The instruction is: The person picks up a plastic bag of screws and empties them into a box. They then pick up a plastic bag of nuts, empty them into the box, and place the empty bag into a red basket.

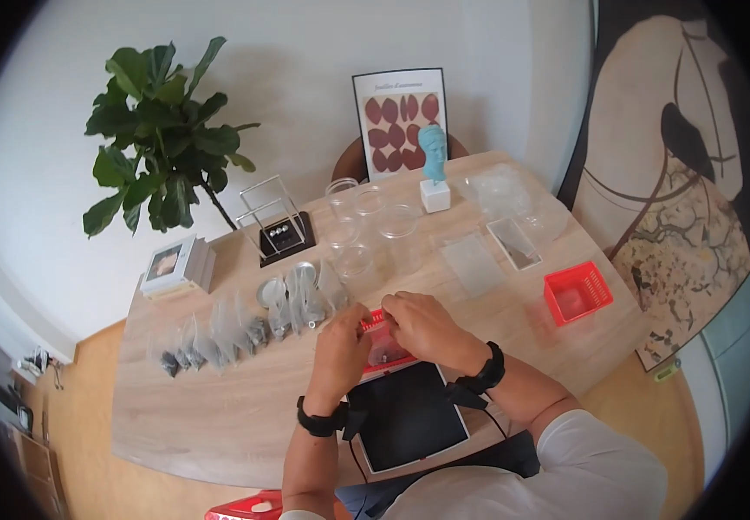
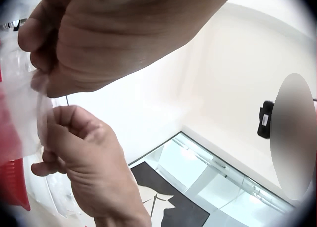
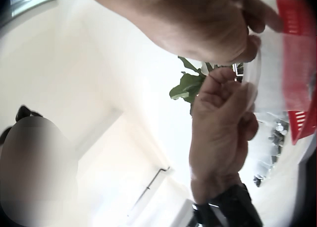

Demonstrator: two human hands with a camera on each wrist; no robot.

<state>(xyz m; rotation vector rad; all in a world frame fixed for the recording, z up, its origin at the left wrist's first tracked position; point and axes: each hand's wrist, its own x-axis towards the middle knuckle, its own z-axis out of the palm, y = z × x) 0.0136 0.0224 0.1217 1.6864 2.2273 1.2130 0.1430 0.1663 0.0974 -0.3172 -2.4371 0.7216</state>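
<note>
Both hands are at the front of the table, above a red basket [image 1: 378,317]. They pinch the top edge of a clear plastic bag [image 3: 270,73] between them. My left hand [image 1: 343,351] grips the edge on the left, with its thumb and curled fingers. My right hand [image 1: 431,328] holds the same edge a short way to the right. Through the bag's film the red of the basket shows, and small dark pieces [image 1: 383,354] appear low down in it. In the left wrist view the bag [image 2: 22,108] hangs from both sets of fingertips.
A black flat panel [image 1: 409,416] lies nearest the body. Several bags of small dark parts [image 1: 216,342] stand in a row on the left. Clear round containers [image 1: 398,221] are behind, flat clear bags [image 1: 473,263] to the right, and another red basket [image 1: 577,293] at far right.
</note>
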